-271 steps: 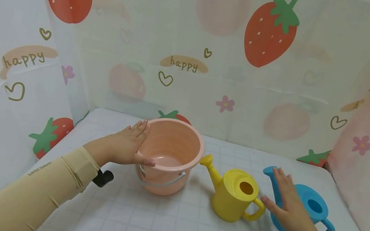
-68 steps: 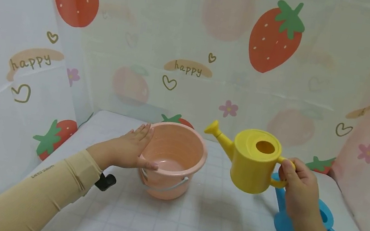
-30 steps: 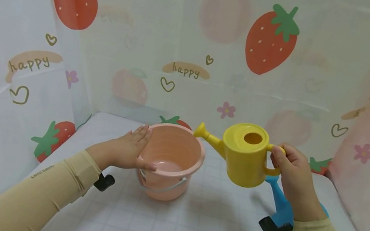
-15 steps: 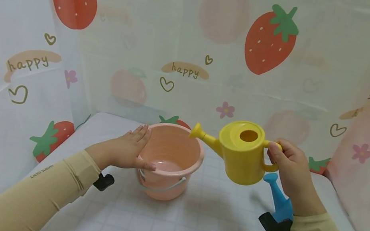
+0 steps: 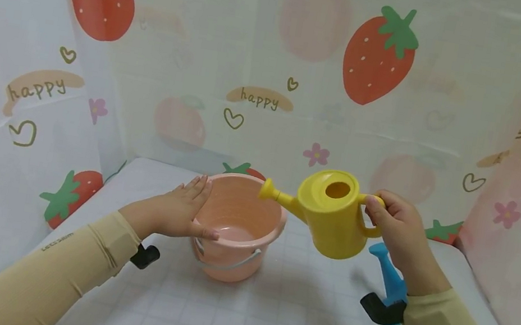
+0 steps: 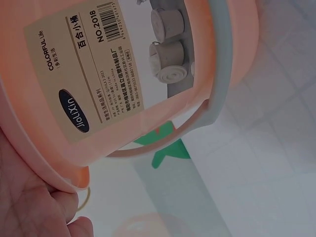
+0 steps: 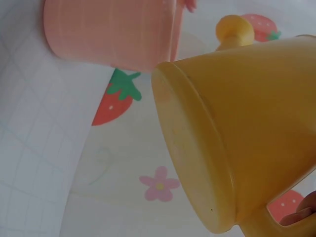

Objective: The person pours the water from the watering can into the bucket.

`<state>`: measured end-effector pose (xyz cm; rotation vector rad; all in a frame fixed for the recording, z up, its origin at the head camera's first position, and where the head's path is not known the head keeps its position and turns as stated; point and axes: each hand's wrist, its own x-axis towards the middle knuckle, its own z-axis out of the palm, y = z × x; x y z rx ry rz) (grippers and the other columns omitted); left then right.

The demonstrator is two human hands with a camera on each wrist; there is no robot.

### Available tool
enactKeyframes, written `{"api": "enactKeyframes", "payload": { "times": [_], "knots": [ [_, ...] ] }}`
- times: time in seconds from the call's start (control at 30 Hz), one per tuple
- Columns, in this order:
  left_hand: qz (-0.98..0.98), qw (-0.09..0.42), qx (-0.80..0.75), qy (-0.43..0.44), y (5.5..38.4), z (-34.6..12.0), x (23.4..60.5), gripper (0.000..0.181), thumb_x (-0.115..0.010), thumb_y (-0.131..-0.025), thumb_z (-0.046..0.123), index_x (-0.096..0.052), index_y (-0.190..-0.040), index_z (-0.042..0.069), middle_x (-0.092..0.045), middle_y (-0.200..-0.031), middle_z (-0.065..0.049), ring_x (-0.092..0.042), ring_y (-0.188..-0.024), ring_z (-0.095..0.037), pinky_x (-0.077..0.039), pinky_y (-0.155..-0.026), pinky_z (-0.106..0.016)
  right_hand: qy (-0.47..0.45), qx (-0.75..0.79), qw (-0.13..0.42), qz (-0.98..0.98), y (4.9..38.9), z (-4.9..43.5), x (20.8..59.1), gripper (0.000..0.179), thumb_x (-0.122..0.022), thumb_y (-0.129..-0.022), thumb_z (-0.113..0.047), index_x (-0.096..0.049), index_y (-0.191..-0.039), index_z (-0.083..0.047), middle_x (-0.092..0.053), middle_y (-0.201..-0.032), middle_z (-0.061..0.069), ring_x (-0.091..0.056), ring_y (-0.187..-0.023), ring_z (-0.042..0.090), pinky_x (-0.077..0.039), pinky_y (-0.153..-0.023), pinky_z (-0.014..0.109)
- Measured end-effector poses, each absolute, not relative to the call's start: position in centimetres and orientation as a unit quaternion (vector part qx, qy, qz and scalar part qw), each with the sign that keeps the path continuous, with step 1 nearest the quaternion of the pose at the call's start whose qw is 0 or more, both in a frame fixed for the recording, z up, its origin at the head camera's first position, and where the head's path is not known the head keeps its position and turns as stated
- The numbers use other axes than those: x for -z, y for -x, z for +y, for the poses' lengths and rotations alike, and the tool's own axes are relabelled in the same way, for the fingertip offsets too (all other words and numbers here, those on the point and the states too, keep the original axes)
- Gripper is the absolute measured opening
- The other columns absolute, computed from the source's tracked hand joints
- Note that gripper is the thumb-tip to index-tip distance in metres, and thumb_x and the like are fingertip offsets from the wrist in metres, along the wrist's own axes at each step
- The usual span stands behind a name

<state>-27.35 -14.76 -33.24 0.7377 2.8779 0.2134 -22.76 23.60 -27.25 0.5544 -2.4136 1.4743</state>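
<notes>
My left hand (image 5: 173,210) rests on the left rim of a pink bucket (image 5: 229,263), fingers straight and thumb along the front rim. In my right hand (image 5: 399,235) is the handle of a yellow watering can (image 5: 333,219), held in the air right of the bucket. The can tips a little to the left; its spout head (image 5: 267,188) overlaps the bucket's right rim in the head view. No water shows coming out. The left wrist view has the bucket's label (image 6: 98,74) close up. The can's base (image 7: 192,153) faces the right wrist camera.
A blue watering can (image 5: 390,262) stands on the white gridded table (image 5: 215,320) at the right, partly hidden by my right arm. The bucket's pale wire handle (image 5: 229,264) hangs down in front. Strawberry-print cloth (image 5: 196,50) encloses the back and sides.
The yellow watering can stood on the table at first; my right hand has since lifted it by the handle, carried it left to the bucket and tipped it slightly. My left hand stays on the rim.
</notes>
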Motion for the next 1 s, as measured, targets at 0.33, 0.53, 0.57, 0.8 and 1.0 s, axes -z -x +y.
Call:
{"api": "enactKeyframes", "payload": {
  "times": [0.33,0.53,0.57,0.8,1.0],
  "knots": [
    [0.964,0.08,-0.067,-0.245,27.3,-14.9,33.5,0.121,-0.042,-0.07,0.081,0.003,-0.144,-0.004,0.008,-0.15,-0.021,0.005,-0.139,-0.033,-0.008,-0.11,-0.05,-0.189,-0.471,0.126,-0.852,23.3,23.0,26.9,0.035,-0.047,-0.096,-0.029,-0.054,-0.084,0.003,-0.044,-0.076,0.009,-0.044,-0.079,0.025,-0.044,-0.066,0.03],
    [0.964,0.079,-0.067,-0.247,27.5,-14.8,33.4,0.118,-0.046,-0.073,0.077,0.004,-0.144,-0.004,0.008,-0.15,-0.02,0.005,-0.139,-0.033,-0.007,-0.11,-0.05,-0.181,-0.456,0.121,-0.863,23.4,22.7,26.7,0.037,-0.047,-0.096,-0.032,-0.056,-0.087,0.003,-0.045,-0.08,0.015,-0.045,-0.081,0.026,-0.045,-0.067,0.034],
    [0.964,0.079,-0.067,-0.247,27.4,-14.8,33.4,0.119,-0.046,-0.073,0.077,0.003,-0.144,-0.004,0.008,-0.15,-0.021,0.004,-0.139,-0.033,-0.007,-0.11,-0.05,-0.179,-0.454,0.118,-0.865,23.4,22.7,26.6,0.037,-0.048,-0.095,-0.032,-0.056,-0.087,0.003,-0.045,-0.081,0.015,-0.044,-0.081,0.027,-0.045,-0.067,0.035],
    [0.963,0.08,-0.053,-0.25,27.4,-14.7,33.1,0.123,-0.039,-0.068,0.083,0.001,-0.143,-0.006,0.005,-0.15,-0.022,0.003,-0.138,-0.034,-0.008,-0.11,-0.051,-0.164,-0.44,0.11,-0.876,23.4,22.4,26.2,0.038,-0.048,-0.095,-0.035,-0.055,-0.088,0.002,-0.042,-0.076,0.012,-0.042,-0.077,0.025,-0.043,-0.065,0.034],
    [0.963,0.081,-0.052,-0.252,27.3,-14.7,32.9,0.123,-0.038,-0.068,0.084,0.001,-0.143,-0.006,0.005,-0.15,-0.023,0.003,-0.138,-0.034,-0.008,-0.109,-0.052,-0.159,-0.437,0.103,-0.879,23.4,22.2,25.9,0.039,-0.049,-0.094,-0.036,-0.056,-0.089,0.001,-0.042,-0.076,0.012,-0.042,-0.078,0.025,-0.045,-0.064,0.034]
  ]
}}
